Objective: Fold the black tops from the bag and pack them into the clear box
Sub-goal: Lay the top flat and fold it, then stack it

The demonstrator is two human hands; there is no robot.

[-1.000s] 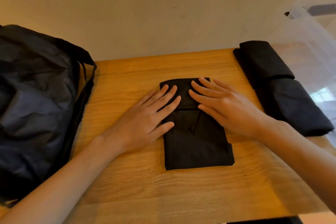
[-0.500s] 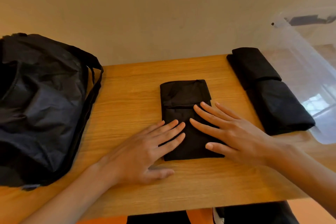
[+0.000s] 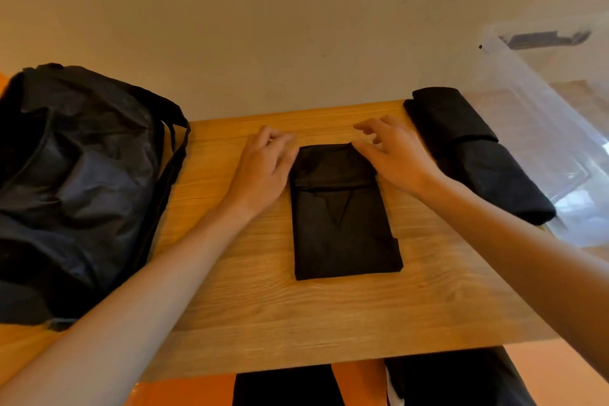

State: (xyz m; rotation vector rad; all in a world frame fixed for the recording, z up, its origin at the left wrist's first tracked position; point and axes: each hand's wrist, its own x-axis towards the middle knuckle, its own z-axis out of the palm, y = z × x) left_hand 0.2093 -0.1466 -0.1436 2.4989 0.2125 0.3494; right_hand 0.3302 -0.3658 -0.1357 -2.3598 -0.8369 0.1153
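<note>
Left hand [image 3: 263, 168] at far left corner of folded top [image 3: 342, 224], fingers curled down over edge. Grip hidden, so cannot tell if it pinches cloth. Right hand [image 3: 392, 155] at far right corner, thumb touching edge, fingers loosely curled and lifted, holding nothing. Folded top lies flat on tabletop [image 3: 329, 313] between forearms, far flap doubled back over it. Bag [image 3: 75, 181] slumped left of left hand. Two more tops [image 3: 474, 155] just right of right hand, clear box [image 3: 543, 128] further right beside them.

Left grip [image 3: 260, 171] and right grip [image 3: 395, 158] bare, forearms bare; black trousers [image 3: 461, 379].
</note>
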